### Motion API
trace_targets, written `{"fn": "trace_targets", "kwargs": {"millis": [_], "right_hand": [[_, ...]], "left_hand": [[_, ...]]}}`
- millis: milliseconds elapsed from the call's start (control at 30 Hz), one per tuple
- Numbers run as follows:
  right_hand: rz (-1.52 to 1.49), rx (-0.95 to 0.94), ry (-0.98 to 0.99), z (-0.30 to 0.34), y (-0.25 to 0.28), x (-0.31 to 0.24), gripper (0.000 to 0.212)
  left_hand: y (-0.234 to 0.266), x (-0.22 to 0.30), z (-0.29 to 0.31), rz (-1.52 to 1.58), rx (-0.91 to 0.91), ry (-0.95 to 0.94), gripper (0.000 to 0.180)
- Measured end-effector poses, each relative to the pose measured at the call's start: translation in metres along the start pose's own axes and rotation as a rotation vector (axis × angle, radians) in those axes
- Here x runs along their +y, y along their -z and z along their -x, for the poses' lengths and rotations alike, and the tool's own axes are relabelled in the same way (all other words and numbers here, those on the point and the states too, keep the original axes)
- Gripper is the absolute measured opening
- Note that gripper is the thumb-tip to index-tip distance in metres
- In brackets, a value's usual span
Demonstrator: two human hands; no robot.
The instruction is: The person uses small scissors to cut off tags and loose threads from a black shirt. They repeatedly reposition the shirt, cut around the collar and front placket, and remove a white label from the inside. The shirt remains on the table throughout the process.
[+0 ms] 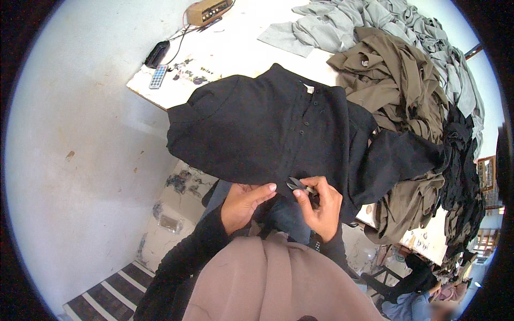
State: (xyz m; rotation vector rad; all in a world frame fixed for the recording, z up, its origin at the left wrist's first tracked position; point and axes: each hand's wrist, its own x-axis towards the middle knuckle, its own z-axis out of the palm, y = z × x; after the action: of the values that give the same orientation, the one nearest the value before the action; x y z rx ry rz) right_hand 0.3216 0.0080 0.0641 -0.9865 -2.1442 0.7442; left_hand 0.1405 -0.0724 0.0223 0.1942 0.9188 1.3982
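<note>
Small snips working close to the black shirt's near edge

At the left, the left hand [241,206] is pinching, as far as the view shows, the near edge of the black shirt [251,125], which is lying over the white table [246,48] and overhanging its near side. Good handling here probably means holding that edge taut, keeping the left thumb clear of the blades and letting only the tips meet the cloth. Further right, the right hand [324,206] is gripping the dark snips [295,185] between thumb and fingers; I cannot tell whether the blades are parted. The shirt's neck is pointing toward the table's far side, its long axis running near to far and leaning slightly right; the snips are pointing left and slightly away, their axis lying crosswise
</note>
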Motion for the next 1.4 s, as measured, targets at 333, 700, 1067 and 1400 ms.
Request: {"fn": "trace_targets", "kwargs": {"millis": [333, 700, 1067, 1400], "right_hand": [[0.215, 0.054, 0.238, -0.007, -0.006, -0.006, 0.014], [0.186, 0.042, 0.208, -0.005, -0.011, -0.002, 0.014], [0.203, 0.039, 0.029, -0.026, 0.0, 0.015, 0.017], [0.125, -0.179, 0.088, -0.059, 0.003, 0.032, 0.021]], "left_hand": [[-0.003, 0.003, 0.004, 0.001, 0.002, 0.01, 0.028], [0.0, 0.003, 0.005, -0.051, -0.042, 0.012, 0.029], [0.001, -0.017, -0.022, 0.084, -0.074, 0.019, 0.039], [0.007, -0.013, -0.023, 0.183, -0.138, 0.109, 0.033]]}}
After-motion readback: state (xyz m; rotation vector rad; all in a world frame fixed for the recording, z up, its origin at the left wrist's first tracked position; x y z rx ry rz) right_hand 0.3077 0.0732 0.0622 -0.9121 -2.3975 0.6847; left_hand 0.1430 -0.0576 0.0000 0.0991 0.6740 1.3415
